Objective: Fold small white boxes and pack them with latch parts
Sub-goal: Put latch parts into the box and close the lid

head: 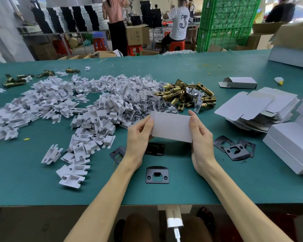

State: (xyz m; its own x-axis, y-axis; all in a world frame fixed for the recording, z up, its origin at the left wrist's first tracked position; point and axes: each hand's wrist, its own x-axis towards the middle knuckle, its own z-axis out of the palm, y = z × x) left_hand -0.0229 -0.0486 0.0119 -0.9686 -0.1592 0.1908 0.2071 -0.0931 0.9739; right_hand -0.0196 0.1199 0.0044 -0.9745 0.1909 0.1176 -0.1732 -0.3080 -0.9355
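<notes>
Person at green table point(182, 193). Both hands raised just above it, one small white box point(171, 127) held between them: left hand point(139, 137) grips the left end, thumb on the near face; right hand point(202, 138) grips the right end, thumb up along the edge. Black plate point(157, 174) flat on table between the wrists. Brass latches point(187, 95) heaped beyond the box; flat box blanks point(248, 105) stacked to the right; white inserts point(68, 105) spread to the left

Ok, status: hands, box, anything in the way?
Left hand and right hand each grip one end of the white box, held above the table. Black strike plate lies below, not touching.
</notes>
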